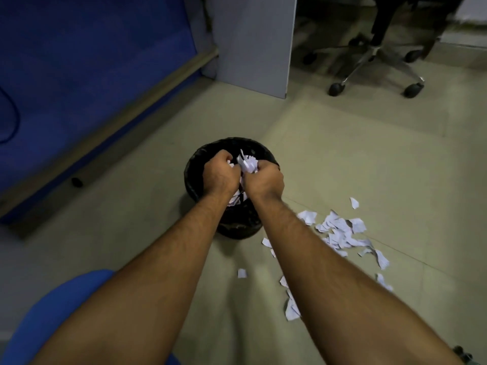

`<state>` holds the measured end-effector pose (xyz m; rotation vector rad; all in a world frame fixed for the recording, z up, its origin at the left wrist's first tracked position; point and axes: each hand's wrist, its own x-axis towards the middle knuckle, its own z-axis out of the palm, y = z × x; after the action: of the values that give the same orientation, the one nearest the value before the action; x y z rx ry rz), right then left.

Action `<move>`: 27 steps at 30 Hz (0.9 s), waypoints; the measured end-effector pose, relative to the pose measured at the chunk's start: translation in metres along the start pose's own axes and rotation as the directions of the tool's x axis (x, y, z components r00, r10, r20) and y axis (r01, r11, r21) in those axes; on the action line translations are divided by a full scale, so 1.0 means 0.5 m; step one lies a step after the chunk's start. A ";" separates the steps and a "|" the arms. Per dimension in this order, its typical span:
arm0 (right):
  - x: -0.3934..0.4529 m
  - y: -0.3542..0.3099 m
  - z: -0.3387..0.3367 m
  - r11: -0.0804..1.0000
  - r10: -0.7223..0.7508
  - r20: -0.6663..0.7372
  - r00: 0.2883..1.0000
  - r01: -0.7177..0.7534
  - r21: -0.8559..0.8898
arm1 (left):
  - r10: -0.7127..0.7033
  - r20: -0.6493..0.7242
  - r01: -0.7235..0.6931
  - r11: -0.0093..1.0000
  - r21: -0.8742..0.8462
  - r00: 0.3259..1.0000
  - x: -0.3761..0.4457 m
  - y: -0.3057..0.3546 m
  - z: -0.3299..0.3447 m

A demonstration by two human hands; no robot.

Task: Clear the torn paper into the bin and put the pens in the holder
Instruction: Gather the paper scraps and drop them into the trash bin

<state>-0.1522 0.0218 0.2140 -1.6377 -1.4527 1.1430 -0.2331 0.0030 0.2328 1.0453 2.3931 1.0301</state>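
Reaching forward, you leave scraps of torn paper point(340, 234) on the floor point(369, 154) beside your right arm. Both your left hand point(220, 172) and right hand point(264, 180) clutch a wad of paper point(247, 164) over the bin point(232, 146); loosen early and pieces may flutter past its rim. The black-lined bin already holds scraps.

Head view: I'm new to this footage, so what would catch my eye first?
Both hands, left hand and right hand, clutch a wad of torn paper over the black bin at centre. Right of the bin, more scraps litter the floor.
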 end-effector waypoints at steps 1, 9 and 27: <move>0.000 -0.006 0.004 0.999 -0.008 0.008 1.000 0.008 -0.033 | -0.014 0.033 0.013 1.000 0.026 0.999 0.007 -0.014 0.001; 0.006 -0.024 -0.025 0.999 0.010 -0.106 0.994 -0.006 0.038 | 0.005 -0.011 -0.006 0.995 -0.104 1.000 -0.006 -0.001 0.013; -0.046 0.346 -0.191 0.967 0.243 -0.226 0.943 -0.253 -0.016 | 0.041 0.618 -0.254 0.932 0.260 0.785 -0.216 -0.074 0.302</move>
<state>0.0055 -0.0227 0.1010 -1.9549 -1.1611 1.0248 -0.0964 -0.0208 0.1042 1.4394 1.9856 0.2415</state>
